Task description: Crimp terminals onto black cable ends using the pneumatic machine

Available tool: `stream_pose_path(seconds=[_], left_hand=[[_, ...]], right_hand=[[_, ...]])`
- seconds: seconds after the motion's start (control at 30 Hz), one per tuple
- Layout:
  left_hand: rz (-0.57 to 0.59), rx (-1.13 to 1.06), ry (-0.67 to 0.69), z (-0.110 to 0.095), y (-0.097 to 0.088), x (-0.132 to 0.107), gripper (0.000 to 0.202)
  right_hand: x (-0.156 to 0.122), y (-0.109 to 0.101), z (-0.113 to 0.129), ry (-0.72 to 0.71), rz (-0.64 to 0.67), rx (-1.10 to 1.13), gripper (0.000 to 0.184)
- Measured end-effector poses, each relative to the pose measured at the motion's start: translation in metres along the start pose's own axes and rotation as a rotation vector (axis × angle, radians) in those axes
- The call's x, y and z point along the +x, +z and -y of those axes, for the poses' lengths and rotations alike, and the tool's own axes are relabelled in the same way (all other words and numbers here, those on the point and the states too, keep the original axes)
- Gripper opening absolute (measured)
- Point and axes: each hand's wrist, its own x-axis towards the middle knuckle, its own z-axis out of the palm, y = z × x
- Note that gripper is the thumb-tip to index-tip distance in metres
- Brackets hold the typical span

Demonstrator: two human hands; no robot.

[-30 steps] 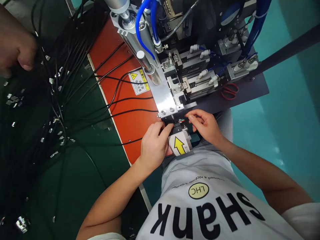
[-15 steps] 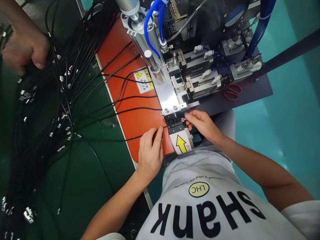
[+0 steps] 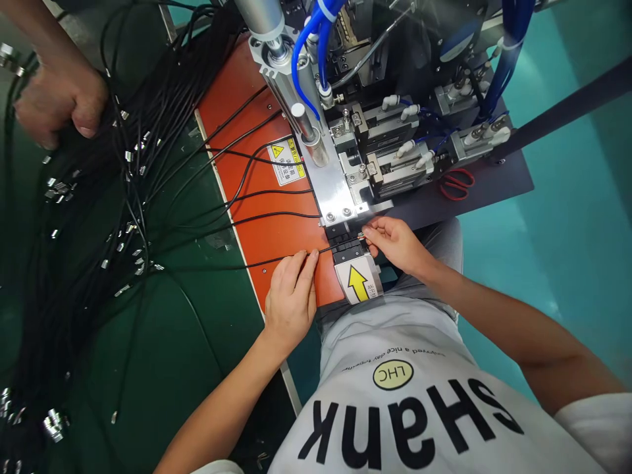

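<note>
My left hand (image 3: pixel 291 293) rests on the orange plate (image 3: pixel 257 158), fingers together, holding down a thin black cable (image 3: pixel 237 266) that runs into a small black clamp (image 3: pixel 348 250) at the machine's front. My right hand (image 3: pixel 395 242) pinches the cable's coloured wire ends (image 3: pixel 362 234) on the clamp's right side. Just below the clamp sits a white tag with a yellow arrow (image 3: pixel 358 283).
A pneumatic machine (image 3: pixel 375 131) with blue hoses fills the top centre. Red scissors (image 3: pixel 457 184) lie on its dark base. A heap of black cables with metal ends (image 3: pixel 99 217) covers the green mat (image 3: pixel 162 342) at left. Another person's hand (image 3: pixel 59 105) grips cables at top left.
My left hand has slid left and back from the clamp along the cable. My right hand stays pinched at the clamp. The other person's hand has shifted right in the picture.
</note>
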Motion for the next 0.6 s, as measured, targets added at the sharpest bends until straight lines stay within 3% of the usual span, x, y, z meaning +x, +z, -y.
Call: stream_pose_path(seconds=[0.23,0.43,0.53,0.6], left_hand=[[0.029,-0.014,0.013,-0.001,-0.006,0.003,0.057],[-0.02,-0.055,-0.001,0.022,-0.004,0.057,0.045],[0.039,-0.084,0.055,0.039,-0.021,0.072,0.04],[0.137,-0.108,0.125,0.053,-0.048,0.06,0.039]], right_hand=[[-0.019,-0.024,-0.009,0.025,-0.138,0.047,0.036],[-0.03,-0.035,-0.012,0.012,-0.224,0.048,0.031],[-0.041,-0.033,-0.006,0.02,-0.246,0.018,0.027],[-0.052,-0.038,-0.006,0.01,-0.262,-0.049,0.024]])
